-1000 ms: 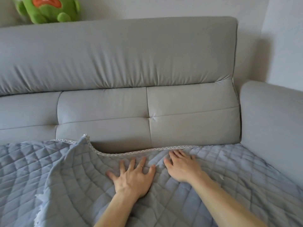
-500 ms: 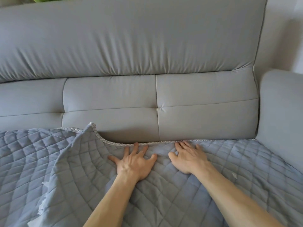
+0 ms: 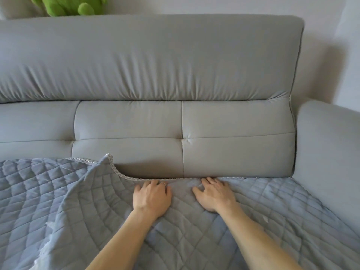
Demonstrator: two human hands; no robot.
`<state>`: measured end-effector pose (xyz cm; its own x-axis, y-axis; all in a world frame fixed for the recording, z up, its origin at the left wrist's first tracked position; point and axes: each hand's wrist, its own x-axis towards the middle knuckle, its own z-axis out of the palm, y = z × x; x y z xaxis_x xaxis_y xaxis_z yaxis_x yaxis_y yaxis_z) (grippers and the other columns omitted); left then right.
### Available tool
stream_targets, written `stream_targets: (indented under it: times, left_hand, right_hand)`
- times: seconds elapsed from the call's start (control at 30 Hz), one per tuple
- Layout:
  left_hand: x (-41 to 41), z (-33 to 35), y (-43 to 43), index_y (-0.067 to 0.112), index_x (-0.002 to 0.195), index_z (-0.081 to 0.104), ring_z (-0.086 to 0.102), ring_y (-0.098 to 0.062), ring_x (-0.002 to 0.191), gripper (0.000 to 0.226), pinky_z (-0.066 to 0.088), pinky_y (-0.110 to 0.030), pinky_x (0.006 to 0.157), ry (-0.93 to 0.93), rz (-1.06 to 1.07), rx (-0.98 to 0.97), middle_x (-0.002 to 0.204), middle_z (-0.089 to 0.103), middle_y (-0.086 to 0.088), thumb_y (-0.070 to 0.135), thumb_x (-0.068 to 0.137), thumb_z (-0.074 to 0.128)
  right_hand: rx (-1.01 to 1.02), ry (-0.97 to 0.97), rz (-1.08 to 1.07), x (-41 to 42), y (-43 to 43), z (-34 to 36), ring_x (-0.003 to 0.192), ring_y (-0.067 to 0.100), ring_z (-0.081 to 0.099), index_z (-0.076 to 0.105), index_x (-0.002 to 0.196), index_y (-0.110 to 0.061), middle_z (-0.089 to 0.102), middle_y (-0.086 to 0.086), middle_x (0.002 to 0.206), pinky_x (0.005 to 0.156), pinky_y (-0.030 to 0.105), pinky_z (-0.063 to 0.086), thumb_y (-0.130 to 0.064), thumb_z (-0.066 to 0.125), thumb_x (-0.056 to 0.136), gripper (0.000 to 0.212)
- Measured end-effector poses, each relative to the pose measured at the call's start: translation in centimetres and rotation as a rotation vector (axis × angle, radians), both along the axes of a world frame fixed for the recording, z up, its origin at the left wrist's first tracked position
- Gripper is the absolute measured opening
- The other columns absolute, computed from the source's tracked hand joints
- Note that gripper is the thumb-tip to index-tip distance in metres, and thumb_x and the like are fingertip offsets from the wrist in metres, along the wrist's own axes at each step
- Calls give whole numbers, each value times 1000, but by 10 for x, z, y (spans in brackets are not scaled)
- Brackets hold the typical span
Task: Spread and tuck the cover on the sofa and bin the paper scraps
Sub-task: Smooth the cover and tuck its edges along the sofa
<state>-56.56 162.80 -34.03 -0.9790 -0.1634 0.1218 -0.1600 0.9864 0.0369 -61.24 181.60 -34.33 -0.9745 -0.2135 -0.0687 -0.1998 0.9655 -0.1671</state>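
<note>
Grey sofa (image 3: 175,65): left hand (image 3: 152,197) and right hand (image 3: 215,195) palm-down on cover (image 3: 282,211), fingers loosely extended, pressing its edge at backrest crease.

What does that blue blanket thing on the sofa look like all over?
The quilted cover is grey-blue soft fabric, stitched in diamonds, with a pale lace trim along its back edge. It lies over the sofa seat, smooth on the right, its edge meeting the backrest. On the left a fold stands up. The left hand and right hand press on it near that edge.
</note>
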Motion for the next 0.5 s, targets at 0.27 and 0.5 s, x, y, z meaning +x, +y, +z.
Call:
stream_targets:
  times: [0.27, 0.5]
  left_hand:
    - [-21, 31, -86, 28, 139, 47, 50, -23, 127, 40, 46, -36, 99, -102, 60, -100, 138, 51, 1, 39, 102, 35]
    - [-18, 35, -138, 12, 80, 63, 55, -32, 39, 18, 37, -31, 30, 290, -28, -176, 84, 57, -10, 17, 77, 80]
  right_hand:
    - [-35, 201, -90, 0, 22, 21, 129, 18, 43, 60, 122, -28, 54, -6, 133, 105, 41, 33, -57, 31, 88, 53]
    - [-112, 275, -83, 4, -13, 18, 115, 20, 51, 64, 106, -28, 61, -5, 120, 95, 38, 41, -48, 35, 89, 38]
